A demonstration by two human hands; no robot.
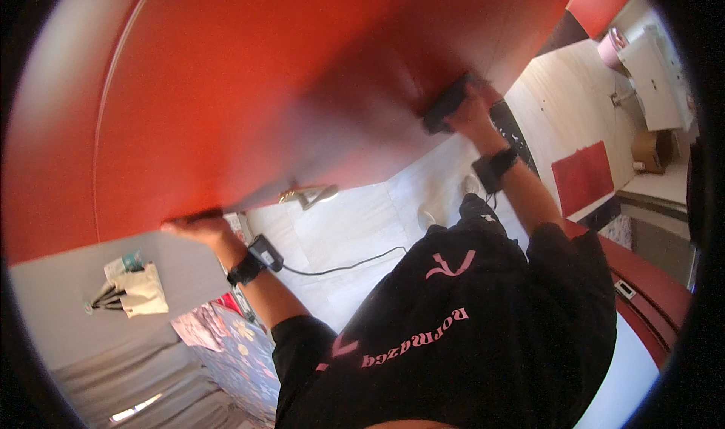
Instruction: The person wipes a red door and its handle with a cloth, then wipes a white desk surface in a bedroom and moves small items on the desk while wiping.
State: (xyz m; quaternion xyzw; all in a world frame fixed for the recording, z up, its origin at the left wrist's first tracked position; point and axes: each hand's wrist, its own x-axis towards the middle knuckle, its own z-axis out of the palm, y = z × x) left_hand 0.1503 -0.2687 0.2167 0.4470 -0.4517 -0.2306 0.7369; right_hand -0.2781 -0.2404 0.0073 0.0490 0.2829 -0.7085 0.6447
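A large glossy red panel with a lever handle [310, 195], which looks like a door, rises in front of me. My right hand [472, 118], slightly blurred, is closed on a dark block-shaped pad [448, 104] against the panel's right part. Lower down at the left, my left hand [198, 229] is at the panel's lower edge in this view. Its fingers point left along a thin dark flat thing [205, 215], which is mostly hidden between hand and panel. Black bands with small boxes circle both wrists.
A black cable [343, 267] runs from the left wrist box over the pale tiled floor [355, 217]. Cloth bags [143, 289] hang on the grey wall at left, above a flowered cover [234, 346]. A red mat [583, 178] and a brown box [652, 151] are at right.
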